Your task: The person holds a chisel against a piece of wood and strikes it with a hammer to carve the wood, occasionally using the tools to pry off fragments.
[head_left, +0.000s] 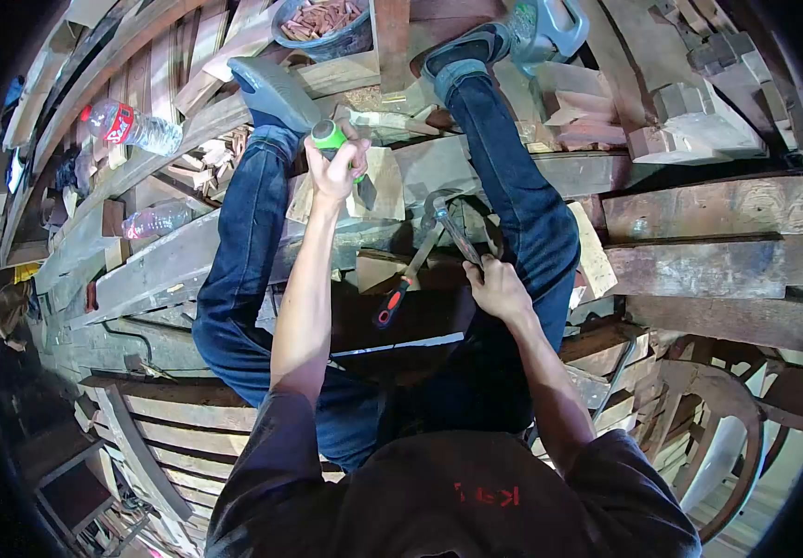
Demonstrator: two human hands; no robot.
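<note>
My left hand (334, 167) is wrapped round an upright green tool handle (328, 136) with a round grey end. Its lower part is mostly hidden by my fingers. Behind that hand lies a pale wooden block (384, 182) on a long beam (438, 166). My right hand (499, 290) grips a hammer (458, 234) by its dark handle, the metal head pointing away from me between my knees. Beside the hammer rests a second tool (388, 305) with a red and black handle, its metal part running up toward the hammer head.
Plastic bottles (152, 136) (158, 220) lie at the left. A blue tub (318, 46) of small wood pieces and a clear-blue jug (550, 33) stand at the far side. Stacked boards (713, 274) and a curved wooden frame (713, 386) are on the right. Slats (178, 414) lie behind left.
</note>
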